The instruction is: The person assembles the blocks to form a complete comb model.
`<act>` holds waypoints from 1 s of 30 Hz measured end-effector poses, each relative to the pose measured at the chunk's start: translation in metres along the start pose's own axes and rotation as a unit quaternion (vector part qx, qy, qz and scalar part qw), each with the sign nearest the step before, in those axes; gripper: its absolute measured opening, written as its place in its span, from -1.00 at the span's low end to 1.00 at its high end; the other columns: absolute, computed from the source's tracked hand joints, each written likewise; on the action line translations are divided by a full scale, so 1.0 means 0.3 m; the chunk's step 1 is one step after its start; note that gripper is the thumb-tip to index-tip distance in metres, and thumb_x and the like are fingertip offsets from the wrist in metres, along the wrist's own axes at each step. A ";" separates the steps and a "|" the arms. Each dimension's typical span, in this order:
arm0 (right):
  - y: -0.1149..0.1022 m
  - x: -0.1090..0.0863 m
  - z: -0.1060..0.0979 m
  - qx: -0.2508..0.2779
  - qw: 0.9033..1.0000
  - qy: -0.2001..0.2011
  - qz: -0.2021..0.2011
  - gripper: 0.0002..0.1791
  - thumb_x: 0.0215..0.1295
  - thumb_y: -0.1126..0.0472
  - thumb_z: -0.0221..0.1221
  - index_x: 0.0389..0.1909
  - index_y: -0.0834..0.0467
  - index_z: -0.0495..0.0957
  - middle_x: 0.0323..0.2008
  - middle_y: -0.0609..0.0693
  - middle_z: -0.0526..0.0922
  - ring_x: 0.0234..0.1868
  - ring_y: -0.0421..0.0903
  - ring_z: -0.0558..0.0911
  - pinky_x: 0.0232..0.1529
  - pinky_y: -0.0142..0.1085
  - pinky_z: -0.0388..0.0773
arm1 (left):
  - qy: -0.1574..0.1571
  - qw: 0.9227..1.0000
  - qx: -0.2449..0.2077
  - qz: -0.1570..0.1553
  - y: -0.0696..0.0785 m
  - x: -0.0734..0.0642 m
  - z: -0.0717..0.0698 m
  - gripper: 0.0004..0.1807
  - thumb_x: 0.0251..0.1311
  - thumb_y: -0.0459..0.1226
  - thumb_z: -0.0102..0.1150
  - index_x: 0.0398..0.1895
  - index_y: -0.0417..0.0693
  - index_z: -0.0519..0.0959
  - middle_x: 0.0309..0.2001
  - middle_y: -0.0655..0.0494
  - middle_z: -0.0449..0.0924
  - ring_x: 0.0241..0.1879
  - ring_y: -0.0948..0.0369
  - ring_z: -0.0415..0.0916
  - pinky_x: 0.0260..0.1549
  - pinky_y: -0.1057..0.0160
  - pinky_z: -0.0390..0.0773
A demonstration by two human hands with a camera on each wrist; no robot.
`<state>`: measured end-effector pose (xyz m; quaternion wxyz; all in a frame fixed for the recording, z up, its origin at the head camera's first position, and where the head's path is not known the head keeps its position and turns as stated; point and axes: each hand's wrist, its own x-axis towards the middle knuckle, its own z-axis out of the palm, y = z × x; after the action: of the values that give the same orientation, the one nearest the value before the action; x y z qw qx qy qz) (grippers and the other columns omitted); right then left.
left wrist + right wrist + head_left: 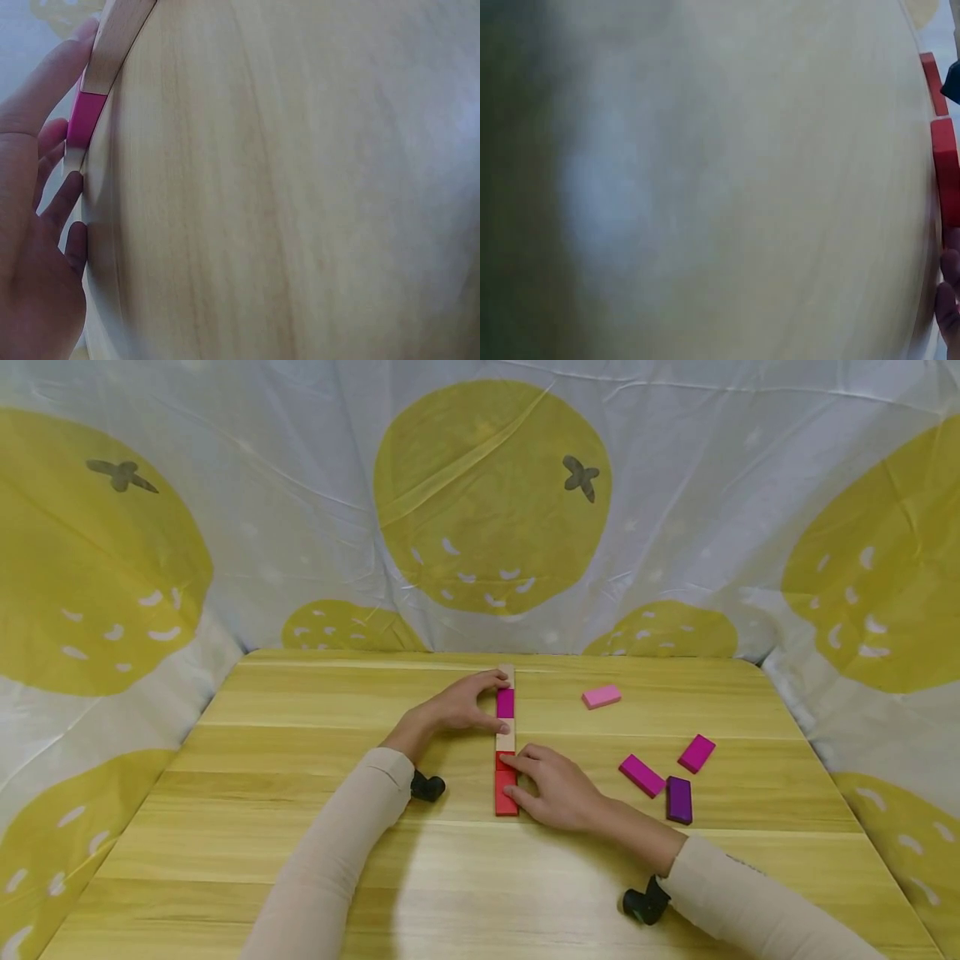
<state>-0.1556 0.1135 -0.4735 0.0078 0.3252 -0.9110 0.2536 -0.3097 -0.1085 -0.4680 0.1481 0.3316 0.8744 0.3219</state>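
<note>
A straight row of blocks runs away across the table. It has a far wooden block (507, 672), a magenta block (506, 703), a nearer wooden block (506, 740), a red block (512, 766) and a nearest red block (506, 806). My left hand (457, 702) spans the row's left side, forefinger at the far wooden block and thumb touching the nearer one. In the left wrist view its other fingers lie beside the row. On the right side, my right hand (558, 789) touches both red blocks, forefinger on the farther, thumb on the nearest.
Right of the row lie loose blocks: light pink (602, 697), two magenta blocks, one (697, 753) beyond the other (642, 775), and purple (679, 800). A fruit-patterned curtain (675, 510) surrounds the wood-grain table (247, 760) behind and at the sides.
</note>
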 end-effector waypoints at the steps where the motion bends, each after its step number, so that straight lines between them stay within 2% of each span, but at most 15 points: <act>1: -0.003 0.001 0.001 0.000 1.000 0.000 0.000 -0.47 0.43 0.02 0.29 0.32 0.17 0.59 -0.06 -0.09 0.59 -0.07 -0.18 0.54 0.03 -0.19 0.56 | 0.000 1.000 -0.001 0.000 0.001 -0.001 0.000 -0.09 0.10 0.04 0.57 0.48 -0.06 0.41 0.52 0.13 0.26 0.56 0.14 0.04 0.49 0.17 0.05; 7: -0.012 0.005 0.005 0.000 1.000 -0.002 0.000 -0.47 0.44 0.04 0.28 0.32 0.22 0.58 -0.08 -0.09 0.58 -0.12 -0.18 0.52 -0.01 -0.20 0.56 | 0.000 1.000 -0.001 0.002 0.003 -0.006 -0.001 -0.09 0.10 0.03 0.57 0.48 -0.08 0.41 0.52 0.12 0.25 0.56 0.12 0.03 0.50 0.16 0.05; 16: -0.009 0.005 0.009 0.003 1.000 0.006 -0.003 -0.49 0.47 0.03 0.27 0.33 0.17 0.58 -0.10 -0.10 0.58 -0.16 -0.21 0.51 -0.08 -0.24 0.56 | -0.002 1.000 -0.005 -0.003 0.005 -0.011 0.000 -0.09 0.11 0.03 0.56 0.50 -0.05 0.40 0.53 0.12 0.24 0.57 0.13 0.00 0.50 0.15 0.04; 20: -0.008 -0.005 0.007 0.007 1.000 0.009 -0.018 -0.49 0.43 -0.02 0.29 0.32 0.08 0.60 -0.12 -0.13 0.55 -0.21 -0.23 0.48 -0.16 -0.30 0.53 | -0.001 1.000 -0.003 -0.002 0.008 -0.011 0.000 -0.08 0.11 0.02 0.56 0.50 -0.07 0.40 0.53 0.11 0.24 0.57 0.13 0.01 0.50 0.16 0.04; 24: -0.005 -0.016 0.001 0.018 0.999 0.004 -0.049 -0.51 0.30 -0.06 0.39 0.21 0.00 0.70 -0.16 -0.15 0.51 -0.24 -0.23 0.45 -0.22 -0.34 0.47 | 0.002 1.000 0.007 0.003 0.010 -0.009 0.000 -0.10 0.12 0.03 0.56 0.48 -0.08 0.41 0.53 0.11 0.25 0.56 0.13 0.03 0.49 0.17 0.05; 30: 0.002 -0.019 0.002 0.013 0.997 0.000 -0.071 -0.54 0.25 -0.07 0.45 0.14 -0.01 0.75 -0.17 -0.18 0.52 -0.22 -0.26 0.46 -0.20 -0.37 0.47 | 0.006 1.000 0.014 0.008 0.008 -0.006 -0.001 -0.12 0.11 0.02 0.57 0.46 -0.08 0.43 0.52 0.10 0.27 0.55 0.13 0.05 0.49 0.16 0.06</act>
<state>-0.1512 0.1170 -0.4753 0.0215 0.3891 -0.8823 0.2640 -0.3072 -0.1085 -0.4660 0.1357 0.3392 0.8769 0.3124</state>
